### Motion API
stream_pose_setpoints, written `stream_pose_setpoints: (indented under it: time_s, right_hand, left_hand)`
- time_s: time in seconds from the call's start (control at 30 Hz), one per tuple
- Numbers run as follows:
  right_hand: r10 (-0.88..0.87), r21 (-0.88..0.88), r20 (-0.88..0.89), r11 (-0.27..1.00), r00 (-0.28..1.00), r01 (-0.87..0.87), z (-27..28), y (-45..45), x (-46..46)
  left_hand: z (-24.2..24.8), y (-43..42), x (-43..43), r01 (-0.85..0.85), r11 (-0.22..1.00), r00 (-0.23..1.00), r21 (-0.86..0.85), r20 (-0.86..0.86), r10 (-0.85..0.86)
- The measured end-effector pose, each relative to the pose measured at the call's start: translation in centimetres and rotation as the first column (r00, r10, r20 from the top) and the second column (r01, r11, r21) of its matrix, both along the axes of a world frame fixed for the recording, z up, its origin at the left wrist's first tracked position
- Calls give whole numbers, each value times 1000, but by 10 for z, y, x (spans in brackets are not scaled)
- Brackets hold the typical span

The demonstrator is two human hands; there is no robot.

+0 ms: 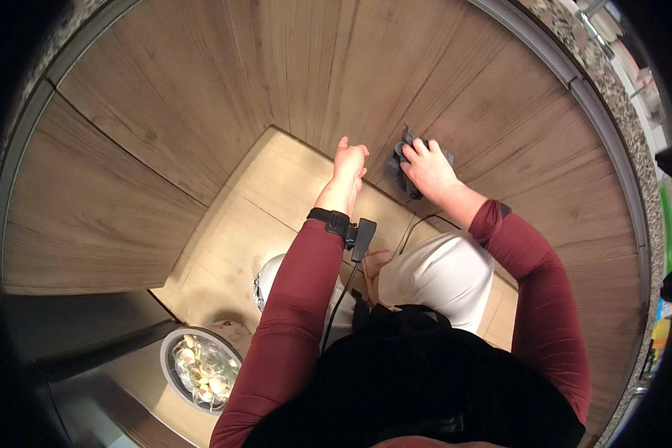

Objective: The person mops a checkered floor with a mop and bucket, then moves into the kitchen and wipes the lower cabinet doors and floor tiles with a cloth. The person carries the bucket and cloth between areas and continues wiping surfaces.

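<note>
My right hand (428, 168) grips a crumpled dark grey cloth (397, 165) and presses it on the lower part of a wood-grain cabinet front (481, 123). Bits of the cloth stick out beyond the fingers and below the palm. To the left of it, my left hand (349, 161) hangs over the edge where the tiled floor (263, 185) meets the cabinets. Its fingers are loosely bent and apart, and nothing shows in them. A black strap with a small device (340, 224) sits on the left wrist.
A round bin (171, 364) with eggshells and clear plastic stands on the floor at lower left. Cabinet fronts curve around ahead and to both sides. A speckled stone countertop (610, 106) runs along the right rim. A black cable (341, 305) trails from the left wrist.
</note>
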State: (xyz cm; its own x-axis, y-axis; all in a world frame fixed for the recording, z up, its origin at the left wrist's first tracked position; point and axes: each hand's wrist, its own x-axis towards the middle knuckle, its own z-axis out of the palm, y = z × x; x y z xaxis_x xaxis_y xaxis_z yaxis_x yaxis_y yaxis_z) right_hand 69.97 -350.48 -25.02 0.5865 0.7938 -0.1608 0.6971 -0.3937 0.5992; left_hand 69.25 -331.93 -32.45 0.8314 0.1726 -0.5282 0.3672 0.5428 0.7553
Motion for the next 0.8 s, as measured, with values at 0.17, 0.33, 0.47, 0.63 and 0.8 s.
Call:
stream_pose_setpoints:
  time_s: [0.17, 0.33, 0.47, 0.63, 0.8]
  right_hand:
    - [236, 243, 373, 908, 897, -340, 75, 101, 65]
    - [221, 261, 509, 881, 832, -393, 92, 223, 125]
    - [194, 112, 374, 961, 907, -251, -9, 252, 139]
    - [214, -182, 129, 965, 968, -189, -156, 201, 111]
    - [167, -368, -120, 908, 979, -200, -193, 74, 62]
  left_hand:
    - [-1, 32, 4, -243, 966, 969, -88, 31, 246]
    - [6, 82, -3, -506, 838, 861, -203, -60, 505]
    - [30, 109, -5, -601, 762, 792, -242, -51, 609]
    - [43, 115, -11, -590, 779, 791, -213, 43, 610]
    - [19, 97, -7, -474, 870, 879, -133, -24, 475]
